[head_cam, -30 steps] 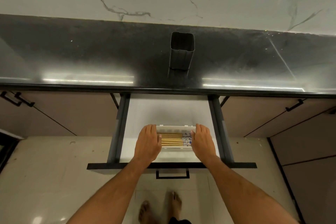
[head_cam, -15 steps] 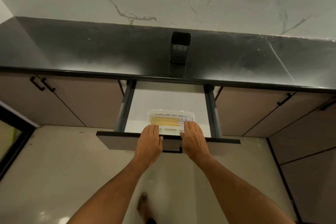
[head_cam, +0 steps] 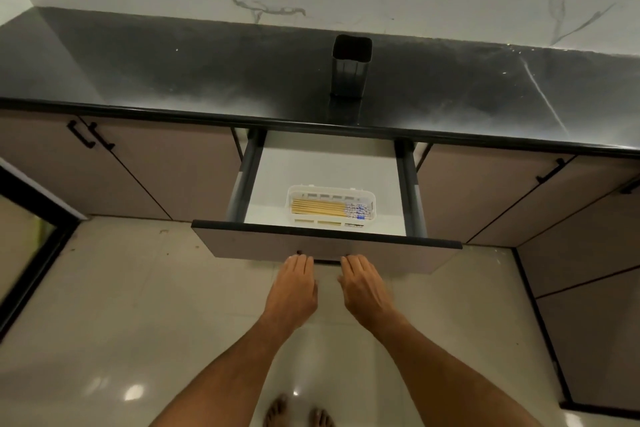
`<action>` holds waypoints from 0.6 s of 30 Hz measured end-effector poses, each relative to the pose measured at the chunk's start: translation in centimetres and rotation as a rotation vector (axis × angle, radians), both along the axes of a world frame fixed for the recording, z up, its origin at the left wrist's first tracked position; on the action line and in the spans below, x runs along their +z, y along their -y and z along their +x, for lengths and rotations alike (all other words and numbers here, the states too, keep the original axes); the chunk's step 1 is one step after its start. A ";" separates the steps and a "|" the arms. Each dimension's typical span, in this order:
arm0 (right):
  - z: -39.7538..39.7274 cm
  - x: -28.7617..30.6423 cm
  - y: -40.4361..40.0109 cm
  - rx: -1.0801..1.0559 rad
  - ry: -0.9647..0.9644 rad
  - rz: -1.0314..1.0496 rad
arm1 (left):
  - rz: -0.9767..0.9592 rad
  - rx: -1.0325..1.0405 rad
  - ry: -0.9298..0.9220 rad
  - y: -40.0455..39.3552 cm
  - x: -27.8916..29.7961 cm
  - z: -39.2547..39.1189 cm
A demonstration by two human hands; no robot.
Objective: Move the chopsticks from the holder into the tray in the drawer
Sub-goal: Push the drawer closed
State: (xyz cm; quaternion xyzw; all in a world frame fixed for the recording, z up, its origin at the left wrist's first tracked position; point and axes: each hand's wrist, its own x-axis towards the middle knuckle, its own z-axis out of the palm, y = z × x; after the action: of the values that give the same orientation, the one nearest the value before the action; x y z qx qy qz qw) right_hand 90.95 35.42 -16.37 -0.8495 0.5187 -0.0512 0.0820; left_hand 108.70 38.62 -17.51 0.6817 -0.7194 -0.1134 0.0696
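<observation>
The drawer [head_cam: 325, 243] is standing open below the black countertop [head_cam: 173, 80]. The white tray [head_cam: 331, 192] inside is holding pale wooden chopsticks [head_cam: 329, 209] with blue-patterned ends. I am keeping my left hand [head_cam: 293, 288] and right hand [head_cam: 363, 286] released, gripping nothing, fingertips at the drawer front.

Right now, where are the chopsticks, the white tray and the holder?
chopsticks [head_cam: 318, 208]: head view, middle of the wooden shafts.
white tray [head_cam: 293, 191]: head view, its far left rim.
holder [head_cam: 349, 76]: head view, its front wall.
</observation>
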 end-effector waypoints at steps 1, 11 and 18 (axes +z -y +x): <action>0.3 -0.5 0.2 0.015 -0.014 0.022 | 0.007 -0.014 0.002 0.3 -0.4 0.0; 3.5 -4.1 4.1 0.023 -0.138 0.223 | 0.198 -0.143 -0.006 4.7 -5.2 0.6; 5.0 -5.6 6.8 -0.014 -0.286 0.359 | 0.320 -0.322 0.045 8.3 -7.0 0.4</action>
State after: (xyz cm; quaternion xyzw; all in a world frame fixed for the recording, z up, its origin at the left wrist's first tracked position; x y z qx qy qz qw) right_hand 95.91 28.62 -21.99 -0.8163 0.5316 0.1624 0.1569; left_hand 109.11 30.36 -24.53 0.5629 -0.7931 -0.2204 -0.0743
